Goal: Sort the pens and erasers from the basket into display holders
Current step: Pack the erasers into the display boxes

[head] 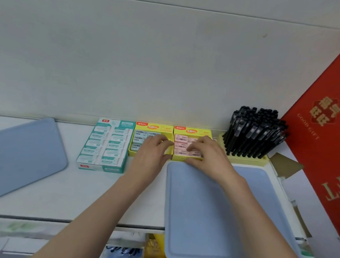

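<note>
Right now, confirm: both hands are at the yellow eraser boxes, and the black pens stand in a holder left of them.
One error: the pens stand in a holder right of the boxes, not left. The left hand and right hand are at them, per the head view.

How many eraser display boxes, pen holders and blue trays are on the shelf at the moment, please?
Eraser display boxes: 3 (teal eraser box, left yellow eraser box, right yellow eraser box)
Pen holders: 1 (pen holder, filled with black pens)
Blue trays: 2 (left blue tray, near blue tray)
Total: 6
</note>
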### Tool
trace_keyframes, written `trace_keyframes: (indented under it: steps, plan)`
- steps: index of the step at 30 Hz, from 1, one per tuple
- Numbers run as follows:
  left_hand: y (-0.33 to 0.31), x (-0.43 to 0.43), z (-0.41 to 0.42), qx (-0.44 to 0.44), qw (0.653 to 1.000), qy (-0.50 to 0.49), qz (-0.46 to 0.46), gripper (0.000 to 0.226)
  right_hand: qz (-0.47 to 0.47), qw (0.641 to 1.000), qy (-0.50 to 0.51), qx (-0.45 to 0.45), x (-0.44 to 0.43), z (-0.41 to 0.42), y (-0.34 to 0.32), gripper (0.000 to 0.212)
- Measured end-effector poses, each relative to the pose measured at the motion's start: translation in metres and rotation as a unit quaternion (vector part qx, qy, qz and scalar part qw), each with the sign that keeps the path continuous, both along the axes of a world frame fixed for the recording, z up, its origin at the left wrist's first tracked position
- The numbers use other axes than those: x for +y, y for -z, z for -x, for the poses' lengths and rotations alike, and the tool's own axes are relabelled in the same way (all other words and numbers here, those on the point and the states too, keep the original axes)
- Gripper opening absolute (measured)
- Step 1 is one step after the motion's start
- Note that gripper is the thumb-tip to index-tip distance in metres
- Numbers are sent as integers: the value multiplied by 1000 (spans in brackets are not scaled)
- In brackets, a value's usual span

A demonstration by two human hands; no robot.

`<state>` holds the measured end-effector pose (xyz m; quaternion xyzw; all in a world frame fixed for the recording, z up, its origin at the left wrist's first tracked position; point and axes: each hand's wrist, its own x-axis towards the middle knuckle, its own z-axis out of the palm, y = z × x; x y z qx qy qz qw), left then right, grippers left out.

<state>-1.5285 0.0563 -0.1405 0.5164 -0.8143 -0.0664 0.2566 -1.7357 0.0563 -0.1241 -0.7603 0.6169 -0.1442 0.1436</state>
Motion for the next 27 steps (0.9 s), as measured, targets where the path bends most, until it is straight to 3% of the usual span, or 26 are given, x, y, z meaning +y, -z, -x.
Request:
trace_keyframes:
  steps: [7,14,20,27]
  plan:
    - [14,6,-5,-27,998,-48,12,12,33,999,-19,13,5,-1,7,28]
    - [9,13,-10,-24,999,-33,2,22,34,999,-14,36,8,-22,-6,49]
    - [7,11,-26,-57,998,-17,10,31,-1,999,-21,44,1,-33,-5,44]
    - [7,4,-37,-68,998,-12,8,36,49,998,3,30,8,-36,4,33]
